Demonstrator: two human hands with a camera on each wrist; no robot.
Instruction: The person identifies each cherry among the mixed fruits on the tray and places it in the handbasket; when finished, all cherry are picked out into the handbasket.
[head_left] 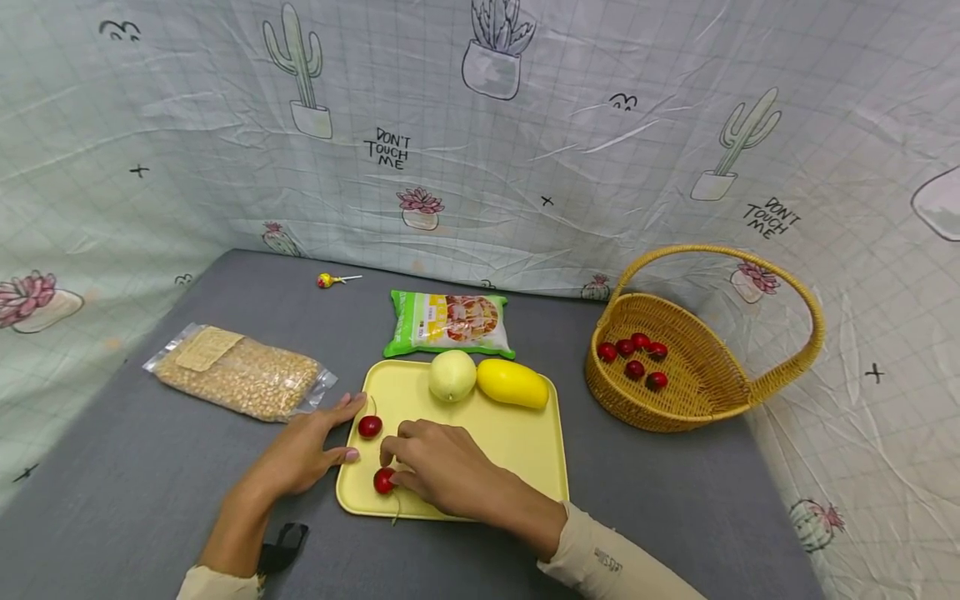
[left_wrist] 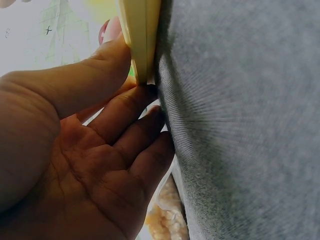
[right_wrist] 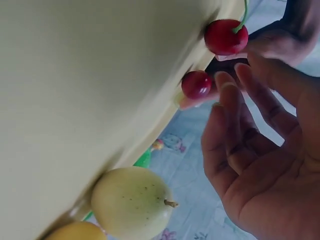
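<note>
My left hand point(head_left: 303, 450) rests at the left edge of the yellow tray point(head_left: 517, 492), thumb and index finger spread along its rim. In the left wrist view its fairly straight fingers touch the tray's side. Over the tray's front left, my right hand point(head_left: 450, 471) has its thumb right at a red cherry point(right_wrist: 226, 37) with a green stem; the other fingers are loosely bent, apart from it. Another cherry point(head_left: 370, 427) lies by the left rim. A round pale-green pear point(head_left: 452, 376) and an oblong yellow fruit point(head_left: 513, 383) lie along the tray's far side.
A wicker basket point(head_left: 667, 421) with a tall handle holds several cherries at right. Behind the tray lies a green-and-white food packet point(head_left: 450, 323). A clear bag of corn kernels point(head_left: 240, 371) lies at left, with a lollipop point(head_left: 325, 281) farther back. Patterned cloth point(head_left: 487, 150) hangs behind.
</note>
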